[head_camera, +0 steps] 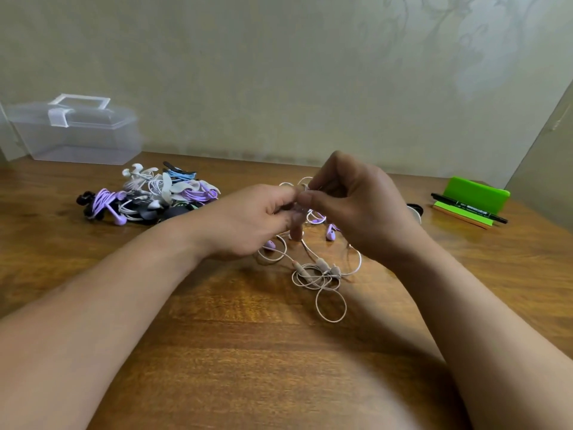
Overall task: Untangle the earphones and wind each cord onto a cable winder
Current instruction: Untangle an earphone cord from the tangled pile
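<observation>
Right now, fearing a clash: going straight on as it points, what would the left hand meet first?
Probably the right hand, its thumb just opposite the left hand; both pinch the tangled cord.

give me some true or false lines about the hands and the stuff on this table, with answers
1. The left hand and right hand both pinch the tangled pale cord. True.
2. The clear plastic box stands at the far right. False: it stands at the far left.
3. A black marker lies by the green holder. True.
4. The pile of earphones lies right of the hands. False: it lies to their left on the table.
</observation>
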Demonstrator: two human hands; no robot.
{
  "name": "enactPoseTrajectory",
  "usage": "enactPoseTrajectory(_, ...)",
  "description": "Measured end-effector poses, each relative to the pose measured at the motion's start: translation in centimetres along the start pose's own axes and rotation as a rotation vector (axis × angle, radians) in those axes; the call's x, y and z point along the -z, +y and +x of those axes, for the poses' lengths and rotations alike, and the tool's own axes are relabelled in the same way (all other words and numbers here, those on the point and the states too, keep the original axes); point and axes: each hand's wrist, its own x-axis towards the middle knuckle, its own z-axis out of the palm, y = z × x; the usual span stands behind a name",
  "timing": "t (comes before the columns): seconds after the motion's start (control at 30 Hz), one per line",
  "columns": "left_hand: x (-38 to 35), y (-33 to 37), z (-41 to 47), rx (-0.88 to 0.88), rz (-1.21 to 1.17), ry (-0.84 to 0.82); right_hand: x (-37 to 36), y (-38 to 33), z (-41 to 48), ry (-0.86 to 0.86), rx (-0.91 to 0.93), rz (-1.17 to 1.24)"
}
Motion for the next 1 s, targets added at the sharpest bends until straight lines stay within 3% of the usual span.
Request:
enactPoseTrajectory(0.23,-0.5,1.0,0.2,-0.078,-0.222,0.020,1.5,0.8,0.6,-0.012,-0.077,0.207)
enactPoseTrajectory(0.37,-0.3,0.5,0.6,-0.037,-0.406,0.084,3.2,2.0,1.3,0.147,-0.193,0.349)
enactPoseTrajectory(0.47,-0.4,0.0,0.8,-0.019,-0.446,0.102,5.0,4.1,1.8,0.270,-0.319,0.065)
enactPoseTrajectory(0.57,-1.0,-0.3,0.9,-0.001,-0.456,0.096,5.6,5.3,1.5,0.114,-0.403,-0.293)
enactPoseTrajectory(0.67,-1.5,-0.5,0.8,0.011,-0.456,0.079,4.6,5.3,1.1,-0.039,-0.475,-0.487)
enactPoseTrajectory(0.87,-1.7,-0.5,0.9,0.017,-0.476,0.085,2.5,5.1,1.2,-0.269,-0.489,-0.709)
enactPoseTrajectory(1.0,-1.4,-0.6,0.8,0.013,-0.490,0.091,2.4,5.2,1.3,-0.281,-0.484,-0.688)
